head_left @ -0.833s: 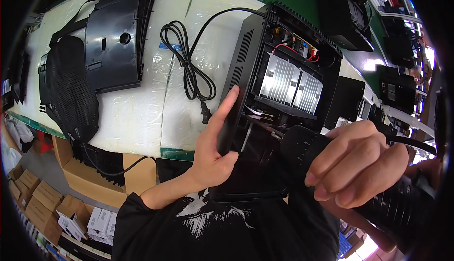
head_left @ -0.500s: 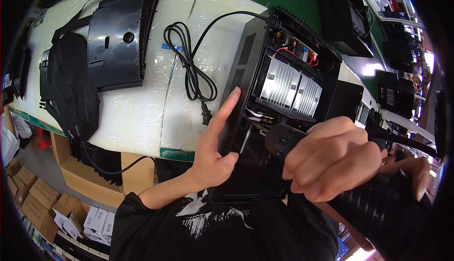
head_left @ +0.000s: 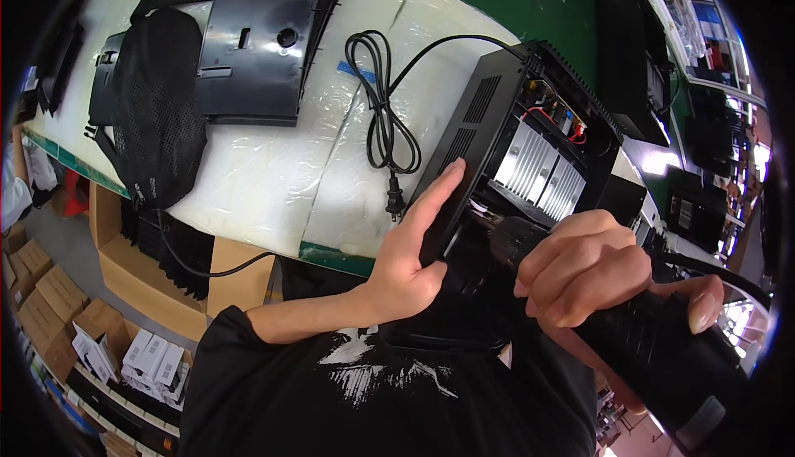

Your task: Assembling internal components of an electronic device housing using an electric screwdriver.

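A black electronics housing with slotted vents stands tilted in view at the right end of the padded table. Its open side shows ribbed silver metal and red wires. My left hand lies against the vented side wall, index finger stretched out along it and thumb apart. My right hand is wrapped round a black power screwdriver with a ribbed collar. The tool's front end points into the lower part of the housing's open side; its tip is hard to make out there.
A coiled power cord with a plug lies left of the housing. Farther left are black plastic panels and a black mesh bag. Below the table edge stands an open carton, with more boxes on the floor side. Another black unit stands behind.
The whole view has shifted, so the table and housing appear farther right. My left hand stays against the side wall, and my right hand still grips the screwdriver aimed into the housing.
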